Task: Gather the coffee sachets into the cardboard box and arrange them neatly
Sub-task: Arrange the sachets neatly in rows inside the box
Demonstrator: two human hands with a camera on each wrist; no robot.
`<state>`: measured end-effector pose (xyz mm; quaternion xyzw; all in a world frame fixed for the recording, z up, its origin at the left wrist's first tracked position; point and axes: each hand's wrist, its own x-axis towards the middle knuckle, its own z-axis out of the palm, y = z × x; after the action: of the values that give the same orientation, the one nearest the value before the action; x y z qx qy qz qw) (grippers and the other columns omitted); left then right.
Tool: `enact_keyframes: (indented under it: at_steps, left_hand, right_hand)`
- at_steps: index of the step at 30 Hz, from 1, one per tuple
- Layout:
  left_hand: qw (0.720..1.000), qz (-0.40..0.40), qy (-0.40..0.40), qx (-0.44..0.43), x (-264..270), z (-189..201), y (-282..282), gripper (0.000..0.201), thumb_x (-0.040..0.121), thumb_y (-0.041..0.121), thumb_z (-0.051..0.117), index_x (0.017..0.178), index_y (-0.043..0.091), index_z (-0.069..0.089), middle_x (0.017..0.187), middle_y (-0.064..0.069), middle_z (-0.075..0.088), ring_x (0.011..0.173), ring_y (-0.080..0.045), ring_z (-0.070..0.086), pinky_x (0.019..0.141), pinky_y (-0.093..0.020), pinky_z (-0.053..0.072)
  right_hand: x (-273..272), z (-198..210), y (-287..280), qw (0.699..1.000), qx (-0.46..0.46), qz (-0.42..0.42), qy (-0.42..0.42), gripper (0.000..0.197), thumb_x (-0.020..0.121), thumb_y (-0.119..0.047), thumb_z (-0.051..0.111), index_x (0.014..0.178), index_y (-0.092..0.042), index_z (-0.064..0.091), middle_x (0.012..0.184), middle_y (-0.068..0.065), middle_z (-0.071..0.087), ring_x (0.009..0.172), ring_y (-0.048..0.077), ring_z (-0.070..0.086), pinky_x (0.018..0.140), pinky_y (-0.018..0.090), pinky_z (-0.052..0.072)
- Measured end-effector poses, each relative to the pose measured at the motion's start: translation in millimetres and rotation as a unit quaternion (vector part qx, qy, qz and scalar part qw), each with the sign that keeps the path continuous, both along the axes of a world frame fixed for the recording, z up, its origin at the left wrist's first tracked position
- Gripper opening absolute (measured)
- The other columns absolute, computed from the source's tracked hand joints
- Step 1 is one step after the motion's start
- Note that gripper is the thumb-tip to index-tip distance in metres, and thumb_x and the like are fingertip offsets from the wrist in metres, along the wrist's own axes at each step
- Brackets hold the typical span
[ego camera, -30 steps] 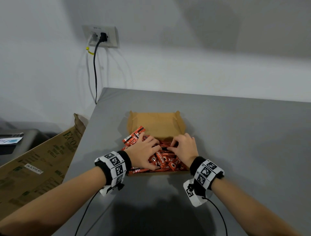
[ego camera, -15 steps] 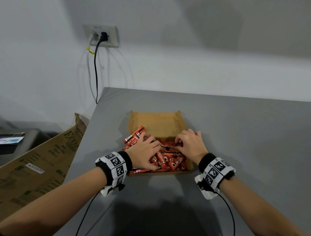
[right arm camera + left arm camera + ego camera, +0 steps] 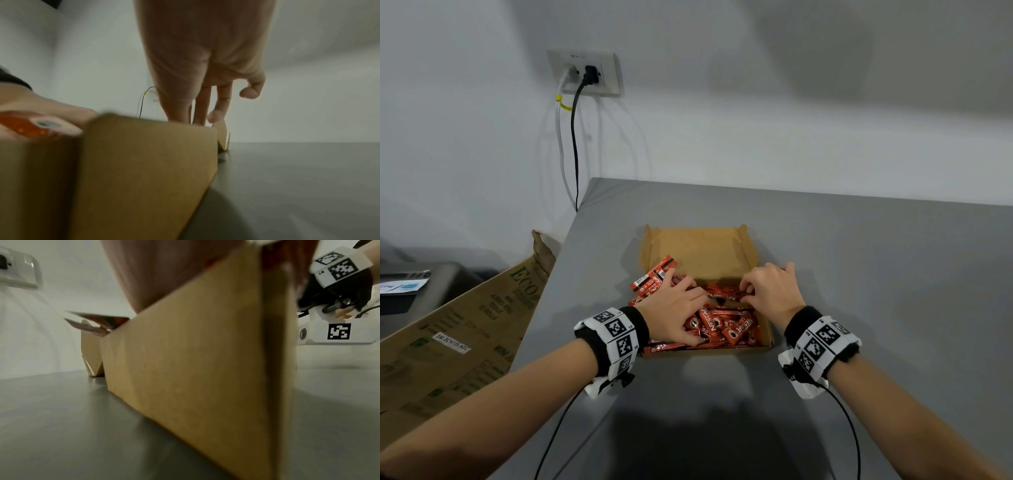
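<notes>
Red coffee sachets (image 3: 726, 325) fill the near half of the open brown cardboard box (image 3: 702, 246) on the grey table (image 3: 859, 274). The left hand (image 3: 674, 308) lies flat on them; the right hand (image 3: 774, 291) pinches one sachet. A big printed carton (image 3: 458, 329) leans beside the table's left edge.

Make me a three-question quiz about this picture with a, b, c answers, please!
1. Where are most of the coffee sachets?
a) on the floor b) in the cardboard box c) on the wall socket
2. What colour are the sachets?
a) red b) blue c) green
3. What is the right hand doing?
a) hanging idle b) holding the black cable c) pinching a sachet

Answers: 1 b, they pile inside the box's near half. 2 a, red wrappers show in the head view. 3 c, its fingers nip a sachet's end.
</notes>
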<state>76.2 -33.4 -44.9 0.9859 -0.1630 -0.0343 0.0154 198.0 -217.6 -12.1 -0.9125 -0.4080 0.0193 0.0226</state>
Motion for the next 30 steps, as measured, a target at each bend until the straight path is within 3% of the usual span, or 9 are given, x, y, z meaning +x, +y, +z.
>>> enact_keyframes:
  at_steps: [4,10,15,22,26,30]
  left_hand:
    - [1.0,0.0,-0.001,-0.002,0.1,0.3,-0.6,0.079,0.071,0.07,0.031,0.125,0.016,0.051,0.124,0.004,0.054,0.112,-0.02,0.044,0.107,-0.056,0.014]
    - [1.0,0.0,0.002,-0.005,0.0,1.2,-0.4,0.077,0.071,0.07,0.032,0.124,0.017,0.051,0.124,0.004,0.054,0.112,-0.02,0.044,0.107,-0.055,0.014]
    - [1.0,0.0,0.006,0.002,0.1,1.7,-0.9,0.079,0.07,0.07,0.03,0.125,0.017,0.05,0.127,0.004,0.053,0.113,-0.02,0.043,0.107,-0.056,0.013]
    - [1.0,0.001,0.007,0.007,-0.4,3.4,-1.5,0.081,0.07,0.071,0.027,0.127,0.017,0.049,0.128,0.003,0.052,0.115,-0.02,0.043,0.108,-0.057,0.012]
    - [1.0,-0.001,0.005,0.008,-0.1,1.9,-1.2,0.08,0.07,0.071,0.028,0.125,0.017,0.05,0.127,0.003,0.053,0.113,-0.02,0.044,0.107,-0.057,0.013]
    - [1.0,0.0,-0.004,0.005,-0.5,-0.1,-0.5,0.078,0.071,0.071,0.032,0.123,0.017,0.052,0.124,0.004,0.055,0.111,-0.02,0.045,0.107,-0.057,0.012]
  right_hand:
    - [0.3,-1.7,-2.6,1.0,-0.018,0.004,-0.013,0.01,0.086,-0.021,0.061,0.092,-0.026,0.067,0.093,-0.01,0.068,0.096,0.015,0.053,0.074,0.032,0.015]
    - [0.2,6.9,1.1,0.999,0.038,0.008,0.005,0.02,0.082,-0.041,0.066,0.098,-0.029,0.067,0.092,-0.012,0.067,0.096,0.011,0.054,0.077,0.033,0.021]
    - [-10.6,-1.0,14.6,0.996,0.037,0.073,0.026,0.023,0.093,-0.034,0.052,0.111,-0.031,0.066,0.108,-0.01,0.063,0.102,0.014,0.054,0.081,0.034,0.022]
    - [-9.9,-3.3,18.6,0.995,0.04,0.089,0.033,0.025,0.095,-0.03,0.049,0.114,-0.031,0.065,0.104,-0.007,0.061,0.102,0.015,0.053,0.075,0.031,0.014]
    - [-4.4,0.8,12.9,0.994,0.06,0.081,0.047,0.024,0.095,-0.029,0.049,0.112,-0.029,0.066,0.106,-0.008,0.063,0.1,0.014,0.055,0.083,0.034,0.025]
    - [7.3,17.4,-5.8,0.985,0.134,0.049,0.093,0.017,0.088,-0.023,0.062,0.102,-0.021,0.071,0.1,-0.003,0.067,0.084,0.005,0.053,0.087,0.029,0.044]
